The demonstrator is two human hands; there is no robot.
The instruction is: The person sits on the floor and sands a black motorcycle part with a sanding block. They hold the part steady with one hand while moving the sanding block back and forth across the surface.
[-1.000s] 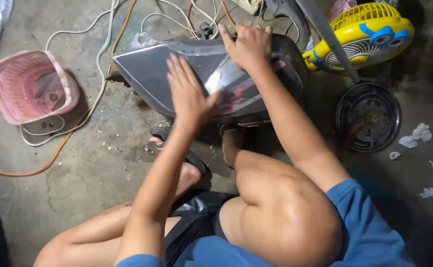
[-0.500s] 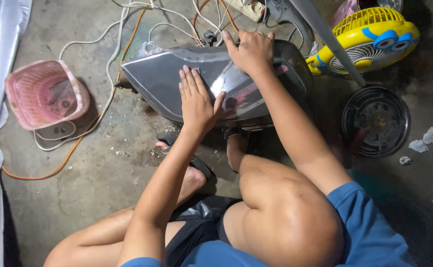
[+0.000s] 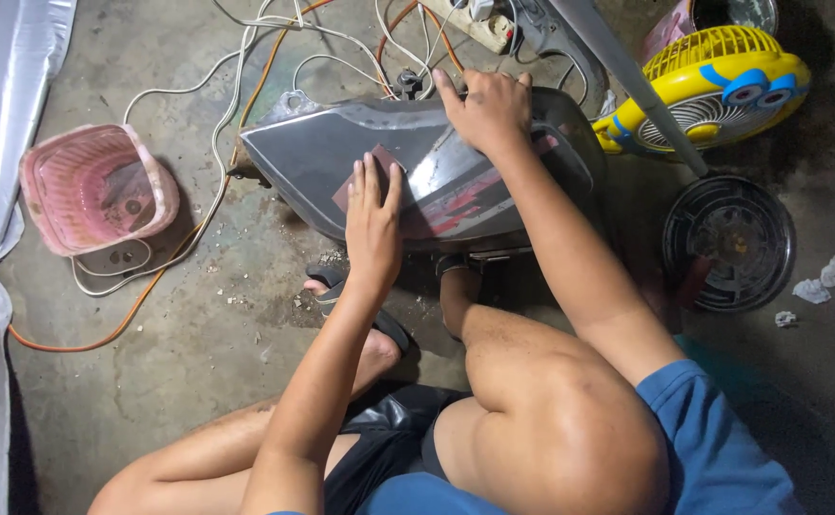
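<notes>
A grey, scuffed motorcycle body panel [image 3: 294,153] with red markings lies on the concrete floor in front of my knees. My left hand [image 3: 372,215] lies flat on a dark reddish sheet of sandpaper [image 3: 380,154] and presses it onto the middle of the panel, fingers together. My right hand [image 3: 486,110] grips the panel's far upper edge with curled fingers. My bare legs and sandalled feet [image 3: 360,305] are tucked under the panel's near side.
A pink plastic basket [image 3: 98,186] stands at the left amid white cables [image 3: 217,86] and an orange cord [image 3: 103,334]. A yellow fan [image 3: 713,86], a black round grille [image 3: 727,243], a metal pole [image 3: 627,76] and paper scraps [image 3: 823,277] lie at the right.
My left hand has slid a little toward me across the panel with the sandpaper under it. My right hand stays on the far edge. The view has shifted slightly.
</notes>
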